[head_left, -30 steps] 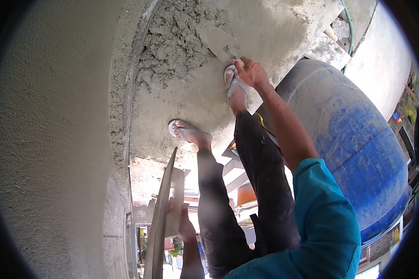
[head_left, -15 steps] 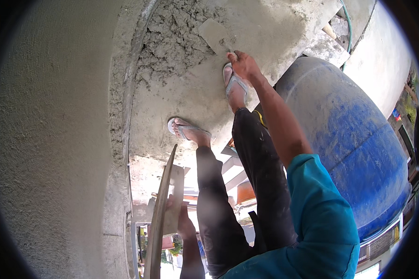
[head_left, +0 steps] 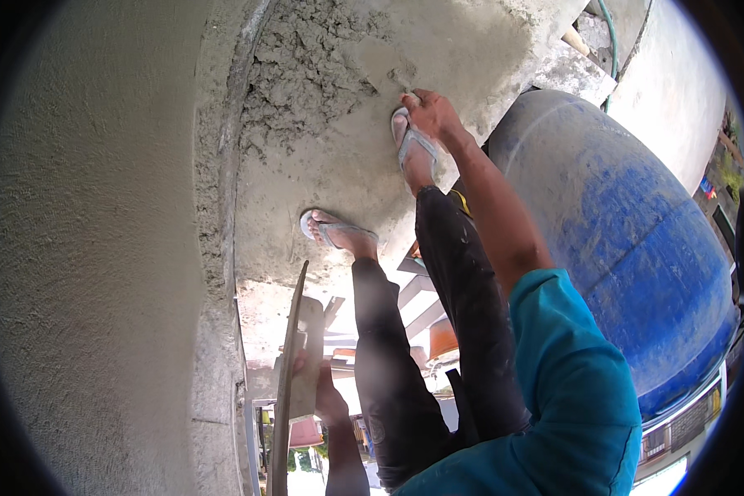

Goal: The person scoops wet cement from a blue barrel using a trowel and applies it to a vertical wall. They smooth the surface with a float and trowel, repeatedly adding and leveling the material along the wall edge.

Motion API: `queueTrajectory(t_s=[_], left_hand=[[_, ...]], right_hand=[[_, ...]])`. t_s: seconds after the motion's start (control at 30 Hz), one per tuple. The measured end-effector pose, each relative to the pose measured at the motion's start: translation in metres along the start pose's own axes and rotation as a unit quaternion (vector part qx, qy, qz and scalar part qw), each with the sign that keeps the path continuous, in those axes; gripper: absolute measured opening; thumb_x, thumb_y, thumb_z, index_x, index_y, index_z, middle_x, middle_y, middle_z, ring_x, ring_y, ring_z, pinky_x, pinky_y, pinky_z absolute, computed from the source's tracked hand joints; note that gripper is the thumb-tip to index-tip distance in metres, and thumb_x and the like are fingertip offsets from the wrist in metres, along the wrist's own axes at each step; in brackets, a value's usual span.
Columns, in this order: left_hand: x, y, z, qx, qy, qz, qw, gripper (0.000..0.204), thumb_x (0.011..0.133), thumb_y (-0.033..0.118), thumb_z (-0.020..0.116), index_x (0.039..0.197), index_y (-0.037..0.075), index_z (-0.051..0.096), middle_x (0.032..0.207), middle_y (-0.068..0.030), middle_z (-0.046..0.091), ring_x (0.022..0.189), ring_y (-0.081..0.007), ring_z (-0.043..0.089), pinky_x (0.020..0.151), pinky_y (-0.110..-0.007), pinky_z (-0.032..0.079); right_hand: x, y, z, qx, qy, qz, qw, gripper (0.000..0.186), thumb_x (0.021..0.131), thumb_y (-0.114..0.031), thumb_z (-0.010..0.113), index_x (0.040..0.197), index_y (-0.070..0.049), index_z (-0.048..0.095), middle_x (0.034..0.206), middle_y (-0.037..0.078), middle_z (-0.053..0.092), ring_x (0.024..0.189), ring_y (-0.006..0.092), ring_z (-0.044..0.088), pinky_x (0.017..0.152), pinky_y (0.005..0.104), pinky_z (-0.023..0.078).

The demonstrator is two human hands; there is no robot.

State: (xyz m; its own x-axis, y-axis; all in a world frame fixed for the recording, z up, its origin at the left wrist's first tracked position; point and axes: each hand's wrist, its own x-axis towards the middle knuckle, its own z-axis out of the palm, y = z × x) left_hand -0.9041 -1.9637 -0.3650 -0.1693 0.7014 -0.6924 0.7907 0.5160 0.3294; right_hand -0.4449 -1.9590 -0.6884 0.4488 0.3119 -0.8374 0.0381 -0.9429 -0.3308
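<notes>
My right hand grips a mortar-coated trowel low over the pale concrete surface, beside lumpy wet mortar and my sandalled right foot. The trowel's blade blends into the grey mortar. At the bottom, my left hand is closed on a flat rectangular plastering board, its fingers partly hidden. A long, thin straight edge runs alongside the board; whether it belongs to the same tool I cannot tell.
A rough grey plastered face fills the left side, with a ridged edge. A large dusty blue barrel stands close on my right. A green hose lies at the upper right. Bright clutter shows beyond the concrete's edge, below my feet.
My right hand has shifted a little up and left with the trowel, whose blade now blends into smeared mortar. The board in my left hand has moved only slightly.
</notes>
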Motion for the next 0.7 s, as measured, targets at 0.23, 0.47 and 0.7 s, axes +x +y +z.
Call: queueTrajectory(t_s=[0.23, 0.47, 0.7], left_hand=[[-0.026, 0.075, 0.003, 0.01, 0.025, -0.004, 1.0, 0.03, 0.094, 0.008, 0.067, 0.12, -0.005, 0.06, 0.113, -0.0151, 0.065, 0.108, -0.0264, 0.063, 0.094, -0.037, 0.05], [-0.064, 0.068, -0.05, 0.097, -0.003, 0.055, 0.994, 0.034, 0.087, 0.007, 0.073, 0.118, -0.001, 0.06, 0.116, -0.0127, 0.064, 0.11, -0.0273, 0.062, 0.096, -0.036, 0.05], [-0.149, 0.216, -0.099, -0.038, 0.03, 0.162, 0.986, 0.038, 0.079, -0.003, 0.076, 0.113, -0.002, 0.059, 0.116, -0.0114, 0.064, 0.111, -0.0237, 0.061, 0.098, -0.036, 0.049]], right_hand=[[-0.05, 0.014, -0.035, 0.295, -0.166, 0.003, 0.941, 0.034, 0.099, -0.039, 0.054, 0.087, -0.007, 0.06, 0.06, 0.002, 0.051, 0.04, 0.0118, 0.044, 0.037, 0.0298, 0.035], [-0.184, -0.056, -0.071, 0.42, -0.262, -0.018, 0.869, 0.038, 0.1, -0.042, 0.051, 0.093, -0.005, 0.059, 0.059, 0.002, 0.048, 0.039, 0.0124, 0.045, 0.036, 0.0308, 0.04], [-0.3, -0.175, -0.15, 0.533, -0.297, -0.138, 0.78, 0.034, 0.1, -0.037, 0.053, 0.096, -0.004, 0.058, 0.062, 0.002, 0.052, 0.041, 0.0117, 0.048, 0.038, 0.0287, 0.042]])
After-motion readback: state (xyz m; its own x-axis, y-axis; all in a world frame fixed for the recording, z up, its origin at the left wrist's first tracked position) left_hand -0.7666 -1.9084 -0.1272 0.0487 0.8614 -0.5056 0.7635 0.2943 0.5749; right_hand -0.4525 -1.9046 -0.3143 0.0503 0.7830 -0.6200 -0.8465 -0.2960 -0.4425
